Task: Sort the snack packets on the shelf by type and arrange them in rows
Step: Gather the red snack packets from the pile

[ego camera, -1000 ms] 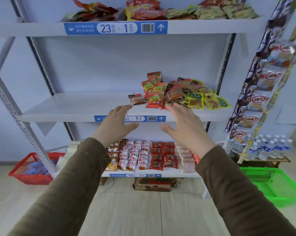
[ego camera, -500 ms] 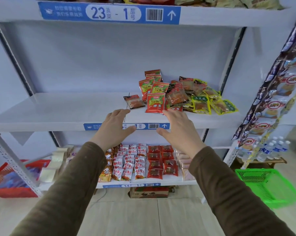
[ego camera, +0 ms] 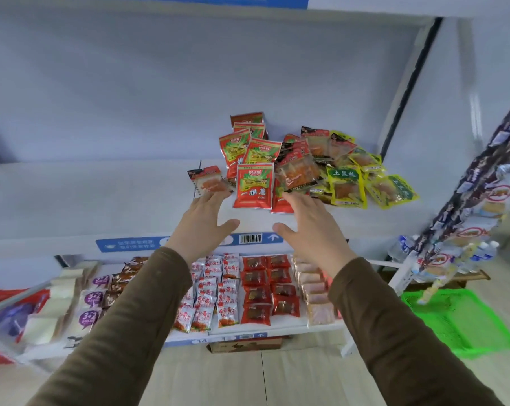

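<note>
Reaching forward over the white shelf, both hands spread flat, palms down, holding nothing. Left hand has its fingertips at a small clear packet with orange contents; right hand has its fingertips at the near edge of the snack pile (contact unclear). Pile sits right of shelf centre: glossy red-green pouches, yellow-green ones on the right, overlapping. Brown sleeves. Lower shelf holds neat rows; green basket on the floor at right.
</note>
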Demonstrator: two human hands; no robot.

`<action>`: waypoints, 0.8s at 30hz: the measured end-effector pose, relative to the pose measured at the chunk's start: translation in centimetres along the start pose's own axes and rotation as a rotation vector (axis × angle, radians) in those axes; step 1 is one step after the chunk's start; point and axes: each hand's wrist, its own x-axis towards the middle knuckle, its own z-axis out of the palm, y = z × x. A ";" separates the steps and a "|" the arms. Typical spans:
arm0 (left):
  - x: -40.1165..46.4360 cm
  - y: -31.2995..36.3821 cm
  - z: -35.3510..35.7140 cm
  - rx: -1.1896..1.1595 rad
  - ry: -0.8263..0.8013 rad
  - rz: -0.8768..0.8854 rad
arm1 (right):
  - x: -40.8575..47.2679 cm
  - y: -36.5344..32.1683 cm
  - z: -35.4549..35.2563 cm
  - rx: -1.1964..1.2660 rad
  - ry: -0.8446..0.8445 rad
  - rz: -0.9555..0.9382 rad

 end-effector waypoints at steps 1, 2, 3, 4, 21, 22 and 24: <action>1.0 0.1 0.2 -0.002 0.004 0.005 | 1.0 0.7 0.1 0.012 0.004 -0.002; 1.9 0.2 0.4 -0.005 0.004 0.008 | 2.0 1.4 0.2 0.021 0.012 0.000; 2.7 0.2 0.7 -0.004 0.000 0.012 | 2.9 1.9 0.4 0.026 0.019 0.003; 3.3 0.1 0.9 -0.004 -0.003 0.013 | 3.8 2.3 0.6 0.030 0.023 0.006; 13.8 -7.2 0.9 -0.013 -0.032 0.031 | 16.1 1.4 4.6 0.044 0.003 0.020; 14.5 -7.5 1.1 -0.015 -0.034 0.030 | 16.5 1.5 4.8 0.052 0.005 0.039; 15.6 -7.8 1.7 -0.019 -0.047 0.033 | 17.1 1.9 5.3 0.063 0.000 0.073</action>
